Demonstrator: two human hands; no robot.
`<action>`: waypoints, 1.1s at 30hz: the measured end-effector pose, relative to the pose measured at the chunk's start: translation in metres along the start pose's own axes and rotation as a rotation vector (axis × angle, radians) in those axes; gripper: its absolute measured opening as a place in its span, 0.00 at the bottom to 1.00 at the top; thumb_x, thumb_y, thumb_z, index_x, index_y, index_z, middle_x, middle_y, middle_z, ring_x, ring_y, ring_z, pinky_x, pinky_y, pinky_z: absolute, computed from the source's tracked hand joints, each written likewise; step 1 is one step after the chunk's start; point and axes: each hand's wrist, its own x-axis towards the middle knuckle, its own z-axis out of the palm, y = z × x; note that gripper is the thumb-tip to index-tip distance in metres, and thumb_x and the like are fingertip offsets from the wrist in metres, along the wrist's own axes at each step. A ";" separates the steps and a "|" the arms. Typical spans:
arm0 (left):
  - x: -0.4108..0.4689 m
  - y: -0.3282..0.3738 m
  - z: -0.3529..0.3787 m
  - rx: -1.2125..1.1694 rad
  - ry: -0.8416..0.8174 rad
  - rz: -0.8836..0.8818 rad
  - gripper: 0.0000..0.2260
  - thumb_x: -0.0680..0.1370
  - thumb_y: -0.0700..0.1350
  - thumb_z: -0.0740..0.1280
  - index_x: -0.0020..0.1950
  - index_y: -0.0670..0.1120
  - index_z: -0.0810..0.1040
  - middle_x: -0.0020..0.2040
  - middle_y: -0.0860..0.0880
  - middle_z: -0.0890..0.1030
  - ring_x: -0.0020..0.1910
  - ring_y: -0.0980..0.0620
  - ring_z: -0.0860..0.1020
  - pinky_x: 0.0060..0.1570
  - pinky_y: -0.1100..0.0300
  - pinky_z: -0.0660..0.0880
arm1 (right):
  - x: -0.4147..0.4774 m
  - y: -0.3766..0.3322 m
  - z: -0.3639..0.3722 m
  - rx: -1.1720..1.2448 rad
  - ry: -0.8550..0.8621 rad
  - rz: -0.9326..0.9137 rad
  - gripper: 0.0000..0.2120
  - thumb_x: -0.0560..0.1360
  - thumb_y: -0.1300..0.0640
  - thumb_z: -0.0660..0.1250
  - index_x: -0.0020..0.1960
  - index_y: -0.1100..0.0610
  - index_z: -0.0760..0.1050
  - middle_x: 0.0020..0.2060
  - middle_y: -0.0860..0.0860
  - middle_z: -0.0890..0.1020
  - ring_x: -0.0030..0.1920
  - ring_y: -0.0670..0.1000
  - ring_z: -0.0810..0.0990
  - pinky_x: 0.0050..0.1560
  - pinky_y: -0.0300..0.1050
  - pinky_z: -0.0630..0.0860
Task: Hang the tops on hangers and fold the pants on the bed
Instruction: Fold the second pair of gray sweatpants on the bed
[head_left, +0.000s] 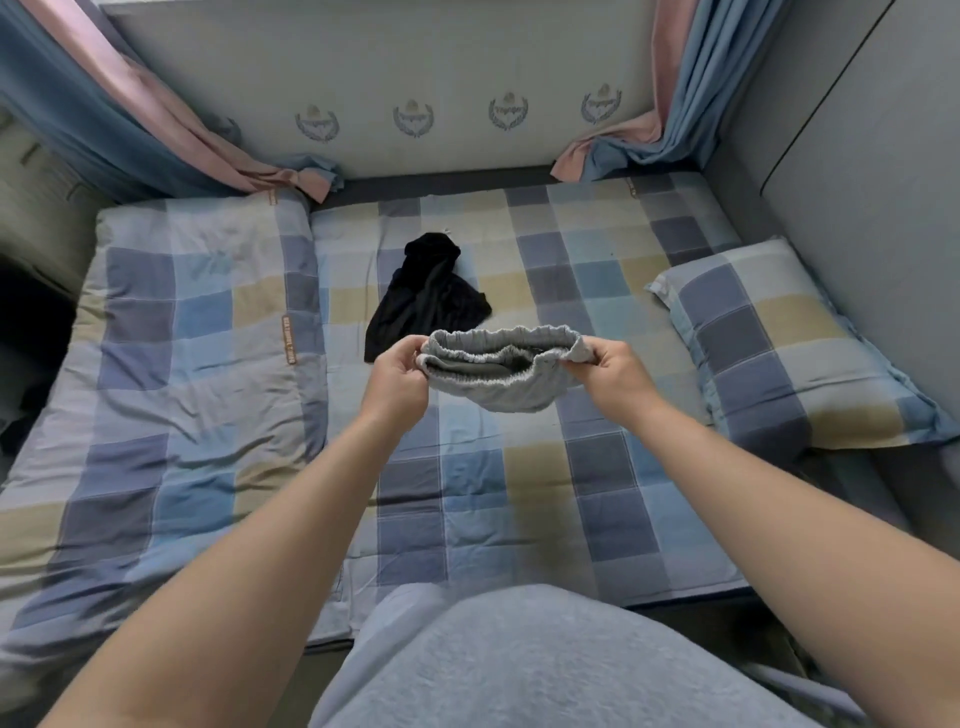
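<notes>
Both hands, the left hand (397, 373) and right hand (615, 370), pinched opposite ends of the grey pants (501, 371) waistband, holding them stretched above the bed (519, 493), probably to straighten them for folding.

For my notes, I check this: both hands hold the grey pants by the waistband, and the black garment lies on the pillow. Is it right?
Not quite. The head view shows the black garment lying on the checked sheet, apart from the pillow. The rest holds: the left hand and the right hand hold the grey pants by the waistband.
</notes>
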 end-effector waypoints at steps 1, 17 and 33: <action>-0.005 -0.017 0.004 0.038 -0.009 -0.036 0.22 0.78 0.28 0.57 0.48 0.54 0.80 0.43 0.54 0.83 0.40 0.59 0.78 0.41 0.65 0.74 | -0.005 0.016 0.008 -0.046 -0.004 0.043 0.07 0.80 0.59 0.68 0.50 0.50 0.84 0.49 0.52 0.87 0.52 0.53 0.82 0.59 0.56 0.77; -0.152 -0.324 0.052 0.354 -0.377 -0.795 0.12 0.74 0.32 0.66 0.42 0.51 0.77 0.43 0.48 0.83 0.47 0.46 0.81 0.48 0.51 0.78 | -0.156 0.257 0.157 -0.240 -0.433 0.686 0.13 0.77 0.63 0.63 0.48 0.51 0.83 0.41 0.51 0.84 0.43 0.51 0.78 0.43 0.44 0.71; 0.086 -0.394 0.109 0.098 -0.093 -0.632 0.10 0.77 0.37 0.59 0.46 0.47 0.78 0.45 0.48 0.80 0.47 0.48 0.76 0.49 0.54 0.75 | 0.097 0.327 0.198 -0.068 -0.017 0.578 0.05 0.79 0.57 0.67 0.48 0.57 0.74 0.42 0.57 0.74 0.45 0.53 0.75 0.58 0.68 0.77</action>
